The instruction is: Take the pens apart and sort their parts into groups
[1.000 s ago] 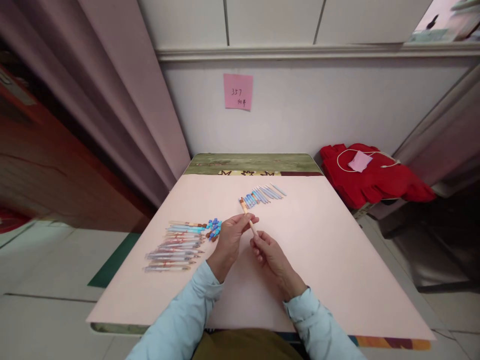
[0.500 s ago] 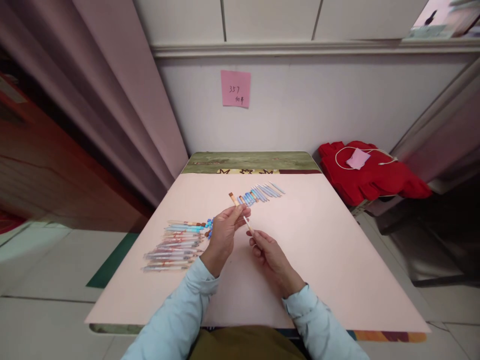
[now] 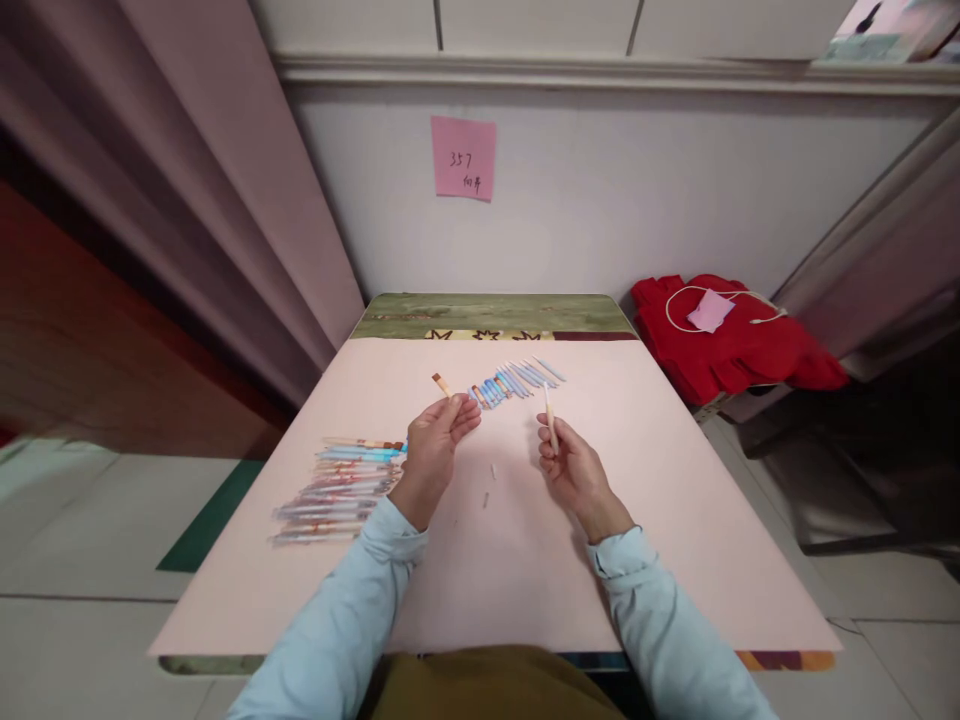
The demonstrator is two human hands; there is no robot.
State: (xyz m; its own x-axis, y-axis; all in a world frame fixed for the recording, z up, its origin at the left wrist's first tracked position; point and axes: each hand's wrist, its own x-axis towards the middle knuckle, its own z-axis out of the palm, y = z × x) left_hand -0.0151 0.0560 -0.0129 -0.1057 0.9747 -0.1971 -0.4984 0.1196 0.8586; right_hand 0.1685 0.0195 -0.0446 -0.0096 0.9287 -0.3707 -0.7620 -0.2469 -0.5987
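Observation:
My left hand [image 3: 437, 440] is closed, pinching a cream pen part [image 3: 442, 386] with a brown end that points up and left. My right hand [image 3: 574, 462] is closed around a slim cream pen part [image 3: 551, 420] with a white tip pointing up. The two hands are apart above the table. Between them on the table lie a small whitish piece [image 3: 493, 471] and a small greyish piece [image 3: 486, 500], too small to name. Several pens [image 3: 345, 490] lie side by side left of my left hand, which hides some of their ends.
Blue and brown pen parts [image 3: 491, 388] and several slim pale-blue pieces [image 3: 529, 375] lie in a row behind my hands. The table has a pale pink cover [image 3: 675, 560]. Red cloth [image 3: 742, 345] with a white cord is at the right, and a pink note [image 3: 463, 158] is on the wall.
My hands have moved apart, the right one to the right with its pen part now tipped upward. Two small pieces now show on the table between them. The view has shifted slightly.

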